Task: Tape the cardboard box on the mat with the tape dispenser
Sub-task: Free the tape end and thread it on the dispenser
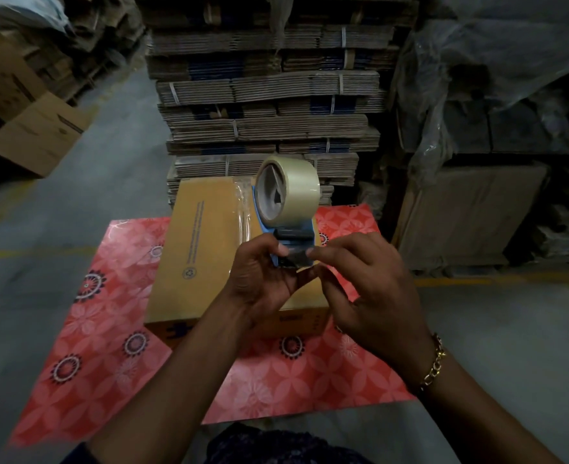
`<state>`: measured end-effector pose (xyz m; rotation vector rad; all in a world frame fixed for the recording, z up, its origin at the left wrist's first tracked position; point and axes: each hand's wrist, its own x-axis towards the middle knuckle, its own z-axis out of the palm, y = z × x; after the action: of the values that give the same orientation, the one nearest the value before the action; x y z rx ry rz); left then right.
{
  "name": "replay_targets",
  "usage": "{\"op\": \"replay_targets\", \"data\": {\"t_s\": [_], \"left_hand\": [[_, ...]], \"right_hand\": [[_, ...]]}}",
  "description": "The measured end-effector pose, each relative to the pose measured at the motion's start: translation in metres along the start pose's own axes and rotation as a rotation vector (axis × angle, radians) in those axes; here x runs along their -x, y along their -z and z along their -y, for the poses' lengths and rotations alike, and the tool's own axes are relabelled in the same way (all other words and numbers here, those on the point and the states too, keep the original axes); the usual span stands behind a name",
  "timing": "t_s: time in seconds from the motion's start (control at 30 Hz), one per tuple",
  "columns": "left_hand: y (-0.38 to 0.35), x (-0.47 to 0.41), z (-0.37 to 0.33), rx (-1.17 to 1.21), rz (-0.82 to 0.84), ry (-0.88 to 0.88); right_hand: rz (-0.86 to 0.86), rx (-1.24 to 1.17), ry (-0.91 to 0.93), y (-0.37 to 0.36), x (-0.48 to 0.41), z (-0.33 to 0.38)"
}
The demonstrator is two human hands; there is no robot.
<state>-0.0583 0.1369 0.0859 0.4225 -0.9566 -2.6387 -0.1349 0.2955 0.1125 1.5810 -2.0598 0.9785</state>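
A brown cardboard box (206, 249) lies on a red flowered mat (109, 346), with a strip of clear tape running along its top seam. Above the box I hold up a blue tape dispenser (290, 209) carrying a roll of clear tape. My left hand (263, 279) grips the dispenser's lower part. My right hand (367, 289) pinches the loose tape end at the dispenser's mouth between thumb and forefinger. The near right part of the box is hidden behind both hands.
A tall stack of flattened, strapped cartons (266, 105) stands right behind the mat. Open brown boxes (32, 135) sit at the left on the concrete floor. Plastic-covered goods and a large carton (470, 209) fill the right side.
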Motion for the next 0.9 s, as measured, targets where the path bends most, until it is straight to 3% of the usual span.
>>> {"op": "replay_targets", "data": {"t_s": [0.13,0.33,0.6,0.9], "left_hand": [[-0.004,0.000,-0.002,0.028,0.009,0.009],[-0.004,0.001,-0.005,0.114,0.119,0.023],[-0.004,0.002,-0.006,0.099,0.141,0.016],[-0.006,0.006,-0.006,0.077,0.143,0.036]], "right_hand": [[-0.130,-0.052,0.013,-0.004,0.006,0.000],[-0.091,-0.468,-0.363,-0.016,0.018,-0.014],[-0.086,-0.623,-0.377,-0.016,0.007,-0.009],[0.084,-0.800,-0.387,-0.010,-0.003,-0.015]]}}
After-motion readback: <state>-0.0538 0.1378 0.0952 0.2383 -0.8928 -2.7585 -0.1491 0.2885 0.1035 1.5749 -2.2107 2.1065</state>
